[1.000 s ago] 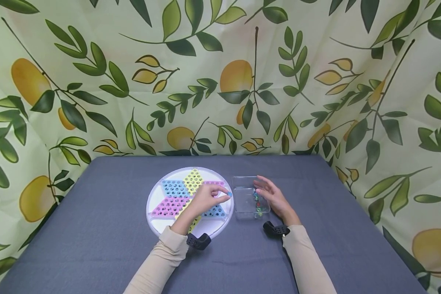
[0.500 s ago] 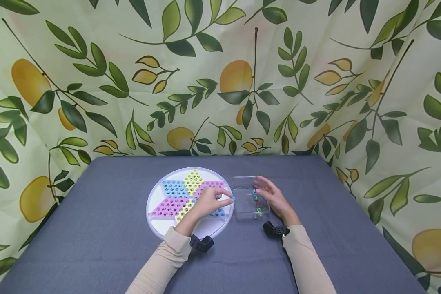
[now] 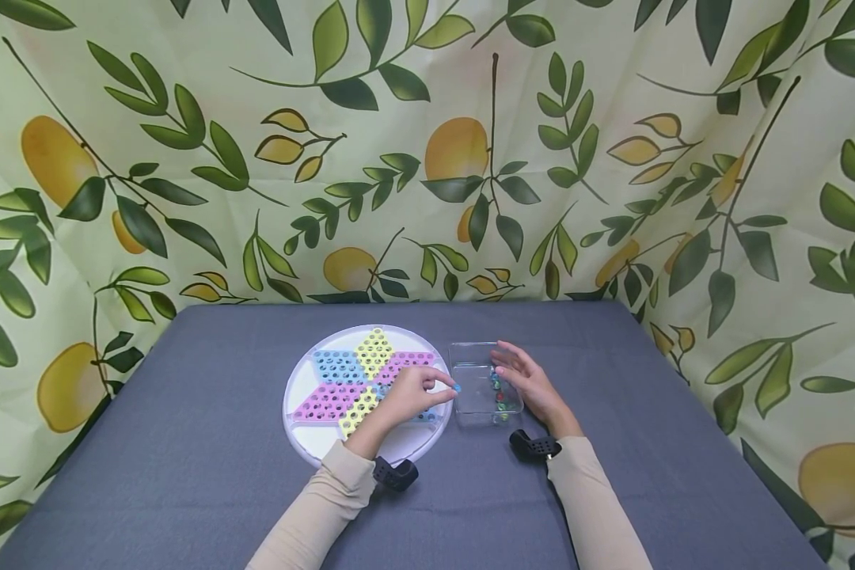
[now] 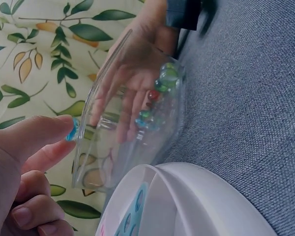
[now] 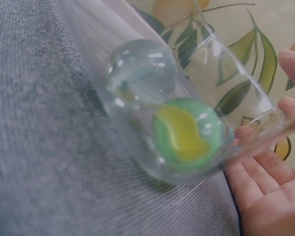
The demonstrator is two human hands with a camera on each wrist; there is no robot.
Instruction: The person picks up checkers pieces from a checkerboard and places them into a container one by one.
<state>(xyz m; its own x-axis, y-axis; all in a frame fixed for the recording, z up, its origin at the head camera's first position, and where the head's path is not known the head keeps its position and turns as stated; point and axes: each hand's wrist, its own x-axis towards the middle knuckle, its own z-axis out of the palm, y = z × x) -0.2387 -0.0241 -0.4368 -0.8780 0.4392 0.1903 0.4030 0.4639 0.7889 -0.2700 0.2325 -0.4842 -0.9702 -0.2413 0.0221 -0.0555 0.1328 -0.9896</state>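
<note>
My left hand (image 3: 408,393) pinches a blue marble (image 4: 72,130) between thumb and index finger, with the other fingers curled in. It hovers over the right side of a round white Chinese checkers board (image 3: 305,435), close to the left wall of a clear plastic box (image 3: 486,412). Several marbles lie along the box's right side; a green-and-yellow marble (image 5: 187,135) and a clear marble (image 5: 141,71) show up close in the right wrist view. Beside the box's right wall, my right hand (image 3: 530,385) has loosely extended fingers; whether they touch the wall I cannot tell.
A grey cloth (image 3: 207,443) covers the table. The board bears a star of pink, blue and yellow areas with rows of holes. Behind stands a leaf-and-fruit patterned curtain (image 3: 399,198). Each wrist wears a black strap (image 3: 397,474).
The left hand, with the blue marble, has moved slightly right from over the board to the box's left edge. The right hand has stayed in place.
</note>
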